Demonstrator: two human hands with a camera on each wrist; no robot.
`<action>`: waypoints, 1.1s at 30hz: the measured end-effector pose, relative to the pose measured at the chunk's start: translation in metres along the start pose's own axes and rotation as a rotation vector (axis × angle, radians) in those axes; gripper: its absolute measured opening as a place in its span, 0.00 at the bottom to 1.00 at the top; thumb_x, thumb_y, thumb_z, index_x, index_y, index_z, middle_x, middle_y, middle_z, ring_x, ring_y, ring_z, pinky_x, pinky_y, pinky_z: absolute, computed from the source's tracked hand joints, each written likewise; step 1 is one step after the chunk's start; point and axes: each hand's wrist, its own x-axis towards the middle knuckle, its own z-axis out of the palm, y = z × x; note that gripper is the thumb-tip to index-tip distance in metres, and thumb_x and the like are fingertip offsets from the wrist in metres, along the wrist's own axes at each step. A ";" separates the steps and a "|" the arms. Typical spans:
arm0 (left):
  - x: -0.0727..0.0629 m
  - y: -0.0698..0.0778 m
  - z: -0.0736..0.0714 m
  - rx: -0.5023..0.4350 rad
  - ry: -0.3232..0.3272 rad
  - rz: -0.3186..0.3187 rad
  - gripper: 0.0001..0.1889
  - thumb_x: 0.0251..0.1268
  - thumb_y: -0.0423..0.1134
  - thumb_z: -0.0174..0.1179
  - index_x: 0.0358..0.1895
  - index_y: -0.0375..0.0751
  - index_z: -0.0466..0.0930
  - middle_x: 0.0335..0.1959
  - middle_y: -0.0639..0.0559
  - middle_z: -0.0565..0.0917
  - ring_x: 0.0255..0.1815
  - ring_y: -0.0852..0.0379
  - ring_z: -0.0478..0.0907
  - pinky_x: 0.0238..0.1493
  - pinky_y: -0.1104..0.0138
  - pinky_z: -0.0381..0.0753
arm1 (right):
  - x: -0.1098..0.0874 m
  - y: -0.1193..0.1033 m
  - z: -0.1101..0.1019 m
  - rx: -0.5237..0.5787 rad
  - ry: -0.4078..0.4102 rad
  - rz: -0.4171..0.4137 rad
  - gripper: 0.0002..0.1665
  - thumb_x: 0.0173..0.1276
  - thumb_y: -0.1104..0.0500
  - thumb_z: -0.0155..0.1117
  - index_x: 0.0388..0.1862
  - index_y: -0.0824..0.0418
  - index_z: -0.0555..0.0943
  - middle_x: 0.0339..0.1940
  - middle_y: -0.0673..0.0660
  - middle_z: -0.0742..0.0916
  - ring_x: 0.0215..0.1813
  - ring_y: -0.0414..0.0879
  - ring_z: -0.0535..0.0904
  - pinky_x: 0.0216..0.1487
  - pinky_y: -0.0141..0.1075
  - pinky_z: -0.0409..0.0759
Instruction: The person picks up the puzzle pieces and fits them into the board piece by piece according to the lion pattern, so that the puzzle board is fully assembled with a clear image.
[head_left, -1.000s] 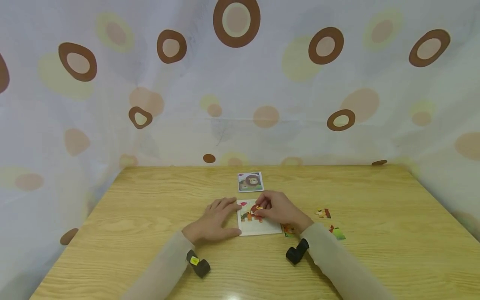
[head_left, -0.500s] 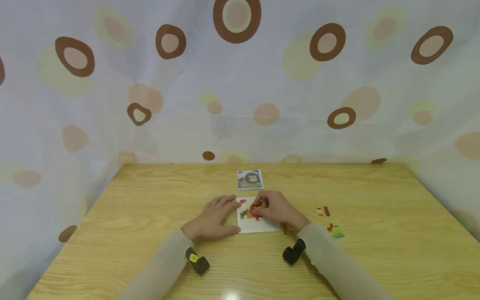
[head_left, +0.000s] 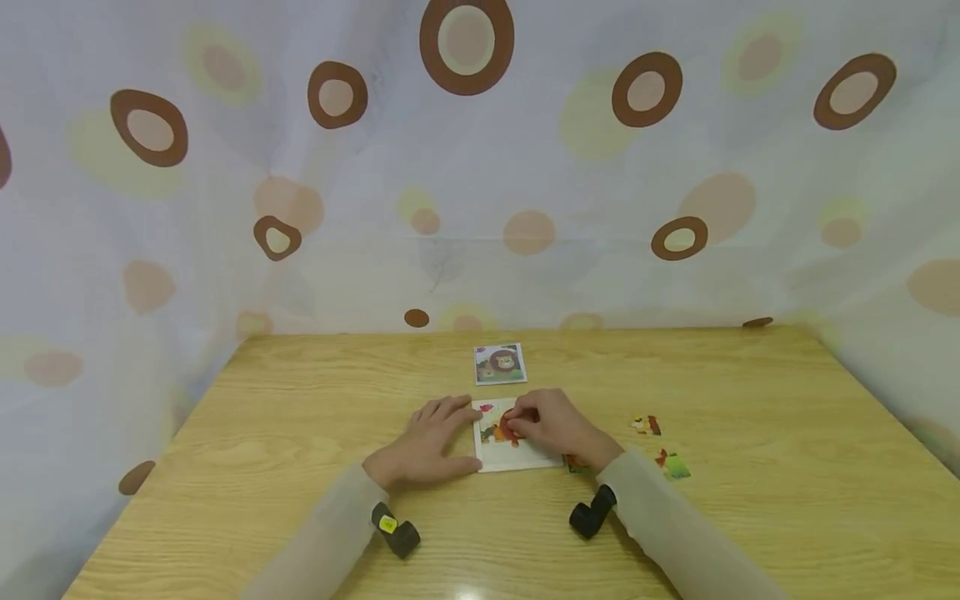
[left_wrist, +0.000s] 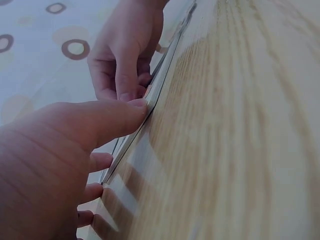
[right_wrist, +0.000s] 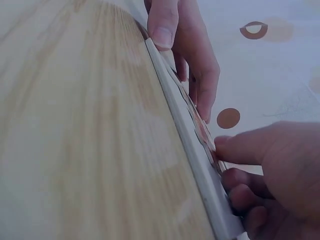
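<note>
A white puzzle board (head_left: 517,458) lies flat on the wooden table, partly filled with colourful pieces at its upper left. My left hand (head_left: 427,442) rests at the board's left side, fingers spread, thumb and fingertips touching its edge. Over the board, my right hand (head_left: 558,427) pinches a brown puzzle piece (head_left: 510,423) between thumb and fingers, low against the pieces in it. That hand hides the board's upper right part. In the right wrist view the thumb touches the layer of pieces (right_wrist: 202,132) on the thick board edge.
A picture card of a lion (head_left: 500,364) lies behind the board. Loose puzzle pieces lie to the right: a green and red one (head_left: 673,465), a brown and yellow one (head_left: 647,425), and an orange one (head_left: 576,463) by the right wrist. A patterned cloth (head_left: 480,275) hangs behind the table.
My right fingers shift slightly on the brown piece, hiding the yellow patch seen before. My left hand keeps its place at the board's edge. The head view bobs slightly.
</note>
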 end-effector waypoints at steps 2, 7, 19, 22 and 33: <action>0.000 0.000 0.000 0.004 0.005 0.008 0.36 0.62 0.56 0.58 0.71 0.49 0.62 0.75 0.43 0.56 0.74 0.39 0.51 0.70 0.42 0.52 | -0.001 0.000 -0.002 0.006 -0.024 -0.002 0.06 0.67 0.63 0.62 0.36 0.59 0.87 0.30 0.51 0.86 0.26 0.32 0.71 0.28 0.27 0.72; 0.000 0.000 0.002 -0.001 0.004 0.006 0.36 0.62 0.56 0.58 0.71 0.48 0.62 0.75 0.43 0.57 0.73 0.38 0.52 0.70 0.42 0.52 | -0.005 0.003 -0.005 0.028 -0.060 -0.008 0.09 0.69 0.63 0.59 0.45 0.59 0.84 0.28 0.47 0.83 0.26 0.34 0.69 0.29 0.28 0.71; 0.000 0.002 0.009 -0.006 -0.001 0.014 0.36 0.63 0.57 0.57 0.72 0.49 0.61 0.76 0.43 0.56 0.74 0.38 0.51 0.70 0.40 0.51 | -0.018 0.003 -0.014 0.049 -0.023 -0.001 0.05 0.68 0.64 0.60 0.39 0.59 0.82 0.26 0.46 0.80 0.26 0.34 0.69 0.29 0.28 0.72; 0.000 0.001 0.009 0.005 0.002 0.014 0.36 0.63 0.57 0.57 0.72 0.49 0.61 0.76 0.43 0.56 0.74 0.38 0.51 0.70 0.40 0.51 | -0.020 0.002 -0.018 0.046 -0.022 0.012 0.05 0.69 0.64 0.60 0.40 0.59 0.82 0.26 0.46 0.80 0.26 0.34 0.69 0.28 0.28 0.72; 0.001 0.000 0.003 0.015 0.014 0.031 0.35 0.63 0.56 0.56 0.71 0.47 0.63 0.75 0.40 0.57 0.74 0.36 0.52 0.68 0.38 0.52 | -0.044 0.024 -0.047 0.015 0.064 0.037 0.05 0.70 0.63 0.59 0.40 0.61 0.81 0.26 0.47 0.79 0.24 0.33 0.68 0.27 0.29 0.72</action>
